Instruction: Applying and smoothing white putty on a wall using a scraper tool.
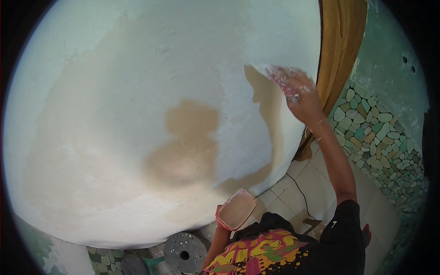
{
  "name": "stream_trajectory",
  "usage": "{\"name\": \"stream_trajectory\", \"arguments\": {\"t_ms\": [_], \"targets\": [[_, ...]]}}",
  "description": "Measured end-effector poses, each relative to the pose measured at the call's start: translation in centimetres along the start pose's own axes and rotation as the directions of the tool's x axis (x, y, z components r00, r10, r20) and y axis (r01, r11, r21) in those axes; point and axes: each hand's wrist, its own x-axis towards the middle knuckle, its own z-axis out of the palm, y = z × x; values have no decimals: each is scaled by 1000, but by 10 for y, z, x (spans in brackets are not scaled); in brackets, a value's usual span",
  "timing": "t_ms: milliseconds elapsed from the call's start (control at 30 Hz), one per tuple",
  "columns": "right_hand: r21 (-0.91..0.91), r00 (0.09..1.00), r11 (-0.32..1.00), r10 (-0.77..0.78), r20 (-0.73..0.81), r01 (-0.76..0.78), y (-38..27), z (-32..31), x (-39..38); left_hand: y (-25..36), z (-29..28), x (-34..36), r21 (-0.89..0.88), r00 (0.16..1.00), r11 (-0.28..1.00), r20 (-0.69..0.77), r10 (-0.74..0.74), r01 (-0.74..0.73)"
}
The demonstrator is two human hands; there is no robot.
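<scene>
My left hand (222, 223) is closed around the side of a small rectangular tub (237, 210) with a pale inside and a pink-red rim. Some smooth, light beige stuff seems to coat it. Higher up on the right, my right hand (300, 94) is pressed close to a large pale wall (114, 137). White paste smears its fingers, which are closed on a pink-red thing (280, 79). That thing is mostly covered by the fingers and the paste, so its kind is hidden. Damp-looking beige and whiter patches mark the wall, and shadows of my arm and head fall across it.
A brown wooden post (341, 50) borders the wall on the right. Beyond it are pebble mosaic (371, 128) and a green wall (389, 59). A dark cable (302, 195) crosses the tiled floor (286, 197). A round grey disc with a centre hole (185, 268) stands at the bottom.
</scene>
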Motion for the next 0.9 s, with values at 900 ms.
{"name": "stream_trajectory", "arguments": {"t_ms": [900], "targets": [[140, 959, 977, 123, 256, -163, 16, 36, -127, -18, 58, -7, -70, 959, 960, 74, 275, -270]]}}
